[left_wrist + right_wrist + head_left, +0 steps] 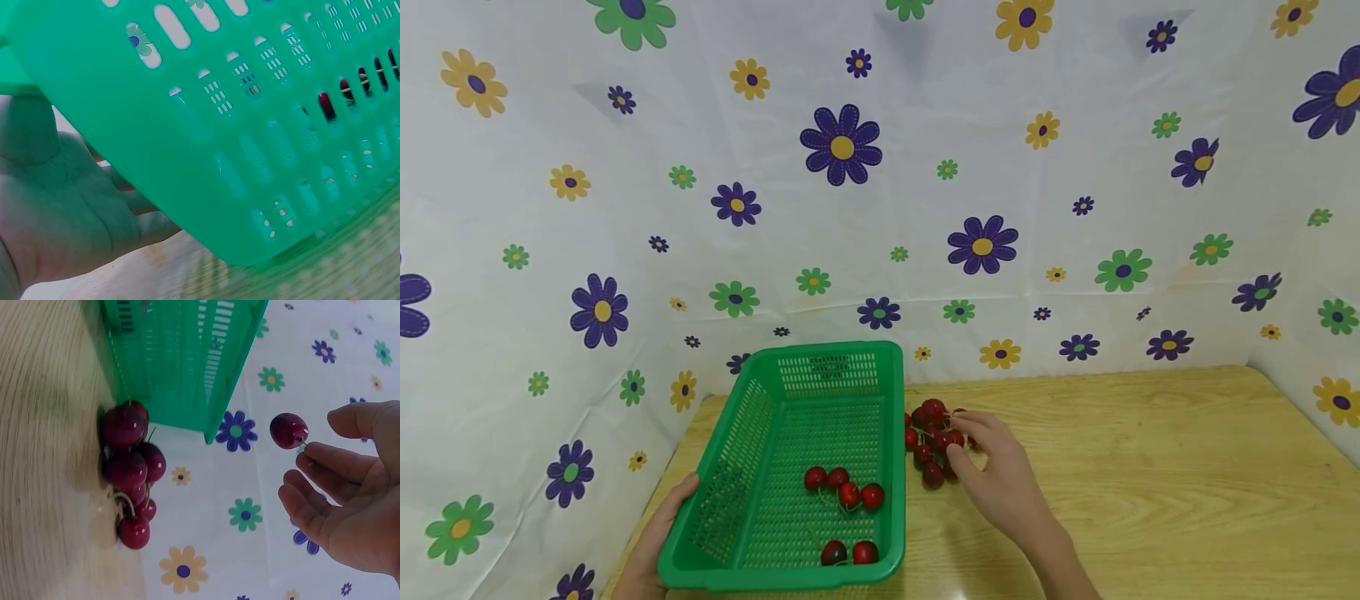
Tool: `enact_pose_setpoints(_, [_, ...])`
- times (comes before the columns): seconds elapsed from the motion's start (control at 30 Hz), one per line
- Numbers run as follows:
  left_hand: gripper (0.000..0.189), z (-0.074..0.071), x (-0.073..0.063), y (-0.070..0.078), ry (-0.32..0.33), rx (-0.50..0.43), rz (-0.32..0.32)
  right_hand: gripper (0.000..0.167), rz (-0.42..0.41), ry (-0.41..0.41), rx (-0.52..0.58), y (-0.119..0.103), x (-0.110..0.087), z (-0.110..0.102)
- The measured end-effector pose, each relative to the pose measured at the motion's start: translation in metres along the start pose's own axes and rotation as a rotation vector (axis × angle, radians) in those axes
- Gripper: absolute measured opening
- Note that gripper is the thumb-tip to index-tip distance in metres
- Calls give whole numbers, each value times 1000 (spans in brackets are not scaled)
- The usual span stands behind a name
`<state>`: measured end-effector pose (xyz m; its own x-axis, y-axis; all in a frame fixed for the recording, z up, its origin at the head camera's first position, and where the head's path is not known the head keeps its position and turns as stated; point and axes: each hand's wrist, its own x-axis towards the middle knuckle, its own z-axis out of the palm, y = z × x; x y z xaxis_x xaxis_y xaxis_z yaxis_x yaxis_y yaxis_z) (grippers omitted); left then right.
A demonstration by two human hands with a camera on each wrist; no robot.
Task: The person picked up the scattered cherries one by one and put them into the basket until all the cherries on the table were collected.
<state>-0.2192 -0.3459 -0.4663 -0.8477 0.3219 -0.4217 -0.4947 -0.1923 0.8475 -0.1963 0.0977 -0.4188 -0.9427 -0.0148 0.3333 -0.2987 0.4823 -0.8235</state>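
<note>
My left hand [658, 533] grips the left side of a green plastic basket [896, 450], its thumb by the rim and fingers against the outer wall in the left wrist view. Several dark red cherries [872, 497] lie inside, toward the basket's right and near end. Over a pile of cherries [932, 476] just right of the basket is my right hand [1000, 475]. In the right wrist view it holds one cherry [289, 430] by its stem between the fingers, off the table, with the thumb apart. The pile [127, 470] rests on the table below.
The light wooden table [1150, 483] stretches out to the right of the pile. A white cloth [925, 108] printed with flowers hangs behind the table and along both sides.
</note>
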Motion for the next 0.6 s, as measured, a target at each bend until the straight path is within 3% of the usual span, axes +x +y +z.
enact_pose_setpoints(0.13, [32, 2, -1, 0, 20, -22, -12, 32, -62, 10, 23, -8, -4, 9])
enact_pose_setpoints(0.3, [34, 2, -1, 0, -5, -20, 7, 33, -113, 2, 24, -13, -8, 21])
enact_pose_setpoints(0.43, [33, 5, -1, 0, 66, 0, 2, 35, -138, -24, 6, -13, -11, 29])
enact_pose_setpoints(0.53, [44, 7, 0, -1, 152, 41, -6, 36, -156, -53, 3, -12, -11, 33])
enact_pose_setpoints(0.6, [47, 7, 0, -1, 160, 55, -9, 37, -173, -76, -1, -11, -12, 36])
